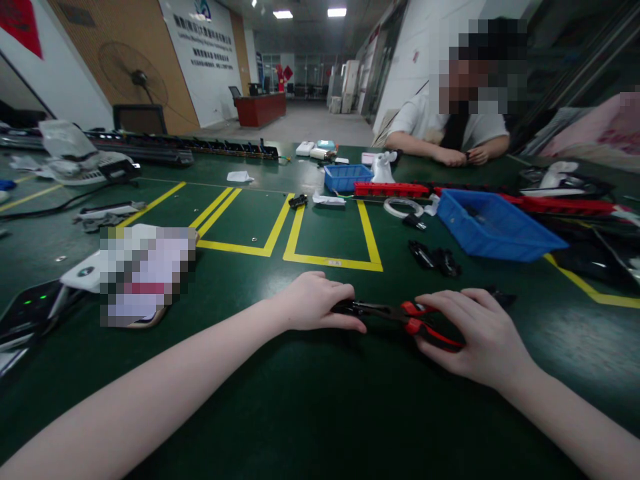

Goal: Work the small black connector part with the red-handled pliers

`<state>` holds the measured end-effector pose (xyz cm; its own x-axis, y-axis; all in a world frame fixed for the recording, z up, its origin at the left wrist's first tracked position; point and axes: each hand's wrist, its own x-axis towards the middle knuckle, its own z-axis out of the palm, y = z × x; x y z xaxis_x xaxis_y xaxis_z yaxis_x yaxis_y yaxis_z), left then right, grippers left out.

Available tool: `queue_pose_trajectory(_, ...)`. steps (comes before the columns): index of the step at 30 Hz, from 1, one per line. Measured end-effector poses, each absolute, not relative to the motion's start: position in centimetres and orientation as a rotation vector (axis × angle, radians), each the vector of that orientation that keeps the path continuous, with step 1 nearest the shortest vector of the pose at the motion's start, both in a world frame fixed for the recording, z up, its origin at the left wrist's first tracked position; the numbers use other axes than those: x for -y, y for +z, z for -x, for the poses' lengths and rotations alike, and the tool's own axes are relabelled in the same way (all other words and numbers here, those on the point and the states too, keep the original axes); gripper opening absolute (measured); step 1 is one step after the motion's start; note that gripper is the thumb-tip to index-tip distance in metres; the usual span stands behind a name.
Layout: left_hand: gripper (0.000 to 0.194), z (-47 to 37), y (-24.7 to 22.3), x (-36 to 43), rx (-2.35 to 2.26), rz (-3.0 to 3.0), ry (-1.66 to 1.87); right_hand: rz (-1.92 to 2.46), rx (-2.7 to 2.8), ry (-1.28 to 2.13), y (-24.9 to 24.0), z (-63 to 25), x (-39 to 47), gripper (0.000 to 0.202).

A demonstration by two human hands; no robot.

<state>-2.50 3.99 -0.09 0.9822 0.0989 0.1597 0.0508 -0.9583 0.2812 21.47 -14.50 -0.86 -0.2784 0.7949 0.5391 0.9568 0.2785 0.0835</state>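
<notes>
Red-and-black pliers are held in my right hand, its fingers and thumb around the handles. Their jaws point left and meet a small black part. My left hand pinches that black part between thumb and fingers, which cover some of it. Both hands are just above the green table. Beyond my right hand lie several small black pieces on the tabletop.
A blue bin stands at the right, a smaller blue bin farther back. Red strips run behind them. Phones lie at the left. Across the table sits a person, forearms on it.
</notes>
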Motion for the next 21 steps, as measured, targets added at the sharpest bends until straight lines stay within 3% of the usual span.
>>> queue_pose_trajectory(12, 0.053, 2.42, -0.25, -3.58, -0.139, -2.916, 0.329, 1.616, 2.143, -0.419, -1.38, -21.96, 14.46, 0.039)
queue_pose_trajectory(21, 0.05, 2.47, -0.25, -3.9, -0.119, -2.869, 0.277, 1.575, 2.205, -0.702, -0.67, -21.37, 14.59, 0.035)
